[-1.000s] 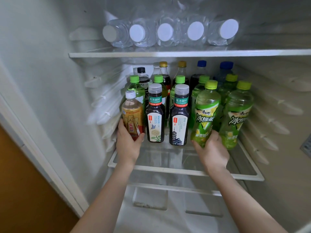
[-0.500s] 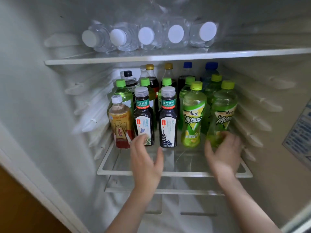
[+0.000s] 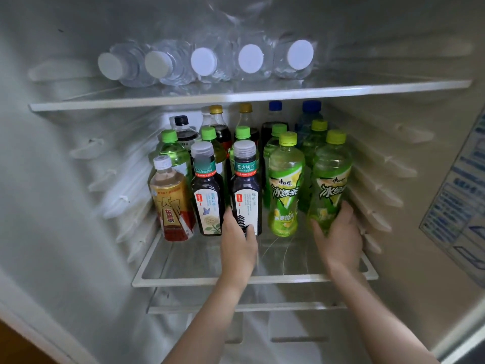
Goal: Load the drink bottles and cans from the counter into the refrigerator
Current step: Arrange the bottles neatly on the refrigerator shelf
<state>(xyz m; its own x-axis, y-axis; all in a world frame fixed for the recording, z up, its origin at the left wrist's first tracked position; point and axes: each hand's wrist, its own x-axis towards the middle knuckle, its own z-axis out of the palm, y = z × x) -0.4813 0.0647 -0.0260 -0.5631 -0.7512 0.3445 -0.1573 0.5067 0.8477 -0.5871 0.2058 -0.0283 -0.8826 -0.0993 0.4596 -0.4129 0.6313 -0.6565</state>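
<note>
The open refrigerator's middle glass shelf (image 3: pixel 199 274) holds several upright bottles. In its front row stand a gold and red energy drink (image 3: pixel 172 203), two dark tea bottles (image 3: pixel 208 190) (image 3: pixel 246 187) and two green iced tea bottles (image 3: pixel 286 187) (image 3: pixel 329 185). My left hand (image 3: pixel 237 243) grips the base of the right dark tea bottle. My right hand (image 3: pixel 339 237) is wrapped round the lower part of the rightmost green iced tea bottle, by the right wall. Behind them stand more green-capped, gold-capped and blue-capped bottles.
Several clear water bottles (image 3: pixel 204 63) lie on their sides on the top shelf (image 3: pixel 236 94), white caps facing out. Ribbed shelf rails line both side walls. A label panel (image 3: pixel 456 206) is on the right wall. A lower shelf edge (image 3: pixel 236 307) sits below.
My left hand left the energy drink and moved right to the dark tea bottle. My right hand shifted from the left green iced tea bottle to the rightmost one.
</note>
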